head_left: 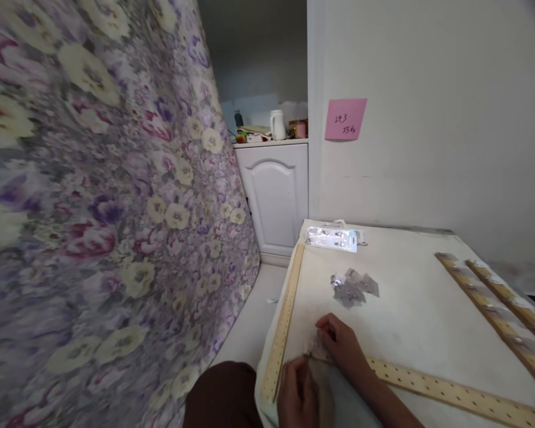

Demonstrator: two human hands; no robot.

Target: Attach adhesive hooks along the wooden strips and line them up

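Note:
My right hand (342, 343) is closed, thumb and fingertips pinched at the edge of a small clear plastic piece (312, 343). That piece is at the left end of a light wooden strip with rows of holes (410, 375). Just below it, my left hand (298, 393) has its fingers curled together by the strip's end; what they hold is too small to make out. Beyond my hands lies a loose pile of small grey, see-through pieces with shiny bits (353, 289).
A second holed strip (283, 321) runs along the table's left edge. Two strips (494, 315) bearing clear pieces lie at the right. A clear blister pack (332, 238) rests at the back. A floral curtain (129, 196) hangs left; a white cabinet (276, 196) stands behind.

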